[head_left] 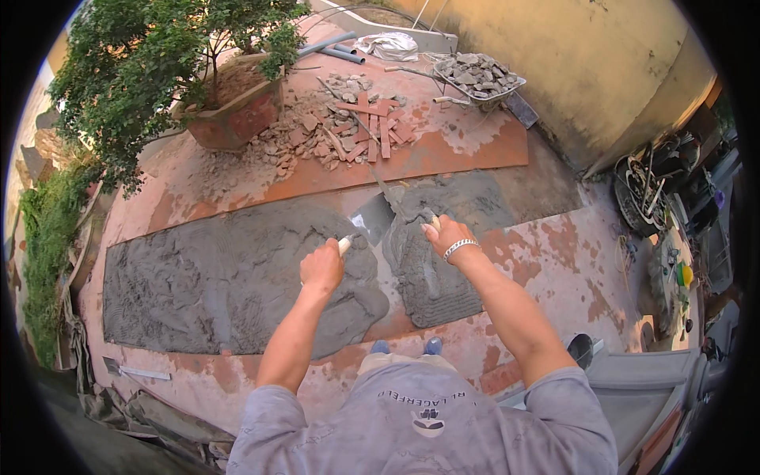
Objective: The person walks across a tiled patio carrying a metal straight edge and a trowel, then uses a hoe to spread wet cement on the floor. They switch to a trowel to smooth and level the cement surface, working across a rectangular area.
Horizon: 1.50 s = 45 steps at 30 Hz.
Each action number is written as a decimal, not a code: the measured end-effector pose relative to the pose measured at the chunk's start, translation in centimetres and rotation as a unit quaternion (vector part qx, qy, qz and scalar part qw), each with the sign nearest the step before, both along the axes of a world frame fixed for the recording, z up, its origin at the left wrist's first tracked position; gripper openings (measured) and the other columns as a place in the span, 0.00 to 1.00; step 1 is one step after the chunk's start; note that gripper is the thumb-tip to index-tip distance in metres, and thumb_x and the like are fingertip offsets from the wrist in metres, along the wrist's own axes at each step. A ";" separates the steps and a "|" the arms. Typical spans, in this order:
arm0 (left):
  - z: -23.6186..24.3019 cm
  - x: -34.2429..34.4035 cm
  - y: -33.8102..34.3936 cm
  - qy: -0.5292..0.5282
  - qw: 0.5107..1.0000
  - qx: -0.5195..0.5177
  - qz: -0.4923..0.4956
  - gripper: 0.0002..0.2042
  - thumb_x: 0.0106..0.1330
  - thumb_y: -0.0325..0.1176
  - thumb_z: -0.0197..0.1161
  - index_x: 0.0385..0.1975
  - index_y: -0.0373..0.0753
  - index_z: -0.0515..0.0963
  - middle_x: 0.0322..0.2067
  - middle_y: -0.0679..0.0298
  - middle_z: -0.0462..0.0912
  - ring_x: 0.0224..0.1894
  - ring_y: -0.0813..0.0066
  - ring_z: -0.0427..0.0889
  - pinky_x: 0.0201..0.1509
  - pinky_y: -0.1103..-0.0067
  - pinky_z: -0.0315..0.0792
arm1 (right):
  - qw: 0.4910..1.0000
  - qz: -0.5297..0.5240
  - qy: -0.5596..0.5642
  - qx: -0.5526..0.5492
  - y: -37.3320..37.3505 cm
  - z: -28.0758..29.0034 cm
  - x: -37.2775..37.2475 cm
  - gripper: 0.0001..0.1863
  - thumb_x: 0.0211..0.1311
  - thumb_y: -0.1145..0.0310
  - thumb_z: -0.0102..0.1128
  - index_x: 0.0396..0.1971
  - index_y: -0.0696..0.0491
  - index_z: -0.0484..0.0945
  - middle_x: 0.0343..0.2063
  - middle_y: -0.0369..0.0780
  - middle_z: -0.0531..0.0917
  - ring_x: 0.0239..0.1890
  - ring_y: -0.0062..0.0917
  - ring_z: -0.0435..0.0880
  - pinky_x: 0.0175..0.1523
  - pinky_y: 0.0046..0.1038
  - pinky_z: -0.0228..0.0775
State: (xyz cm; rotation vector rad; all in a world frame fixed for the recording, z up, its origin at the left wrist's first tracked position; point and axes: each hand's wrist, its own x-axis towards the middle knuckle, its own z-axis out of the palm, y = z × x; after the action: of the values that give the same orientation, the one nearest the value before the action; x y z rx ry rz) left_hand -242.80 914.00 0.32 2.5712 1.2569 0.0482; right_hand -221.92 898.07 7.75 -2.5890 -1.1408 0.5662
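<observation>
My left hand [322, 267] is closed round a pale handle [344, 245], over the left spread of wet grey mortar [174, 277]. Another pale handle [435, 223] is gripped in my right hand [453, 239], which has a chain bracelet at its wrist, above the smaller right patch of mortar [431, 289]. Between the hands a flat grey metal trowel blade [372, 219] meets the gap between the two mortar areas; it appears to belong to the left tool. The right tool's blade is mortar-smeared and hard to separate from the mortar behind it.
Broken rubble and red tile strips [378, 131] lie beyond the mortar, beside a potted tree [229, 119]. A wheelbarrow of rubble [479, 79] stands near the yellow wall [570, 71]. A flat-bladed tool [138, 370] lies front left. Buckets and clutter [637, 190] line the right side.
</observation>
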 end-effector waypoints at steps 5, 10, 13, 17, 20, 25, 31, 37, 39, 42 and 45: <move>0.1 -0.2 0.3 -0.020 1.000 -0.002 0.006 0.09 0.63 0.37 0.61 0.37 0.39 0.74 0.32 0.48 0.85 0.36 0.45 0.85 0.40 0.57 0.78 | 0.999 0.011 0.022 -0.025 0.4 -0.7 -0.6 0.28 0.67 0.43 0.50 0.46 0.55 0.74 0.43 0.55 0.83 0.49 0.51 0.82 0.53 0.46 0.73; 0.2 0.1 -0.2 -0.034 0.998 0.033 0.047 0.10 0.62 0.37 0.63 0.37 0.39 0.74 0.32 0.48 0.85 0.37 0.45 0.85 0.40 0.57 0.78 | 0.993 0.086 0.040 -0.073 0.7 -0.9 -0.6 0.28 0.68 0.43 0.49 0.45 0.56 0.75 0.40 0.55 0.84 0.46 0.50 0.83 0.51 0.47 0.74; 0.5 -0.4 0.3 -0.024 1.000 0.010 0.015 0.10 0.62 0.37 0.63 0.37 0.39 0.74 0.33 0.48 0.85 0.37 0.45 0.85 0.40 0.57 0.78 | 1.000 0.009 -0.001 0.001 0.5 -0.8 0.0 0.29 0.68 0.42 0.49 0.46 0.56 0.75 0.40 0.55 0.84 0.47 0.50 0.83 0.53 0.47 0.73; 0.8 -0.8 -0.3 -0.017 1.000 -0.011 0.019 0.11 0.61 0.37 0.64 0.37 0.39 0.74 0.33 0.47 0.85 0.37 0.45 0.85 0.41 0.57 0.78 | 0.999 0.016 0.015 -0.028 -0.1 -0.9 0.8 0.28 0.68 0.43 0.50 0.46 0.57 0.75 0.41 0.54 0.84 0.47 0.49 0.83 0.52 0.46 0.74; 1.0 -1.1 0.0 -0.023 0.999 -0.018 0.023 0.11 0.61 0.37 0.65 0.37 0.39 0.74 0.33 0.47 0.85 0.38 0.44 0.85 0.41 0.56 0.78 | 0.999 0.044 -0.003 -0.031 -0.8 -1.1 1.1 0.28 0.68 0.44 0.51 0.45 0.57 0.75 0.40 0.53 0.84 0.47 0.49 0.83 0.52 0.46 0.74; 0.9 -0.7 -0.5 -0.016 0.999 -0.028 0.013 0.12 0.61 0.37 0.65 0.38 0.39 0.74 0.33 0.47 0.85 0.38 0.44 0.84 0.41 0.55 0.77 | 1.000 0.012 0.008 -0.021 -1.4 -2.0 1.6 0.28 0.67 0.43 0.51 0.42 0.56 0.75 0.39 0.55 0.84 0.46 0.50 0.82 0.51 0.46 0.73; -0.4 -1.5 -1.0 -0.023 1.000 0.002 -0.012 0.11 0.60 0.38 0.65 0.36 0.39 0.74 0.31 0.46 0.85 0.38 0.43 0.84 0.42 0.56 0.77 | 0.993 -0.095 0.016 0.072 -2.6 -3.6 3.0 0.30 0.65 0.42 0.54 0.45 0.59 0.75 0.42 0.55 0.83 0.46 0.51 0.82 0.51 0.45 0.75; -5.7 -0.9 0.1 -0.038 0.998 -0.022 0.047 0.13 0.56 0.34 0.68 0.35 0.33 0.75 0.32 0.44 0.84 0.39 0.41 0.83 0.43 0.56 0.75 | 0.986 -0.142 0.077 0.046 -6.4 -7.4 6.5 0.28 0.66 0.45 0.54 0.48 0.56 0.72 0.40 0.54 0.83 0.46 0.50 0.82 0.51 0.46 0.73; -7.7 -1.4 -0.4 -0.117 0.986 -0.103 0.055 0.13 0.55 0.32 0.69 0.33 0.32 0.75 0.28 0.46 0.83 0.32 0.50 0.84 0.38 0.62 0.77 | 0.968 -0.206 0.081 0.114 -7.7 -9.3 7.7 0.28 0.62 0.46 0.59 0.46 0.57 0.72 0.38 0.54 0.83 0.43 0.51 0.82 0.48 0.45 0.73; -9.9 -3.4 -3.0 -0.155 0.911 -0.373 0.085 0.12 0.58 0.34 0.69 0.34 0.36 0.74 0.21 0.60 0.78 0.22 0.71 0.77 0.26 0.74 0.72 | 0.954 -0.232 0.082 0.173 -10.2 -13.0 9.4 0.26 0.58 0.49 0.63 0.45 0.56 0.73 0.36 0.52 0.84 0.41 0.50 0.83 0.46 0.44 0.74; -10.9 -7.5 -6.6 -0.118 0.826 -0.532 0.143 0.10 0.61 0.34 0.67 0.38 0.42 0.75 0.24 0.69 0.77 0.22 0.80 0.73 0.22 0.79 0.66 | 0.950 -0.243 0.109 0.161 -14.8 -17.3 10.0 0.24 0.54 0.51 0.65 0.41 0.55 0.75 0.35 0.52 0.84 0.40 0.49 0.83 0.45 0.43 0.74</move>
State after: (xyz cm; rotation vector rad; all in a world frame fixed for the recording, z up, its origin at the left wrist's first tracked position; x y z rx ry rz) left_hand -250.30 907.42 -10.56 1.3632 1.0943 -0.2113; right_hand -211.88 883.28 -9.57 -2.3237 -0.4498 0.4849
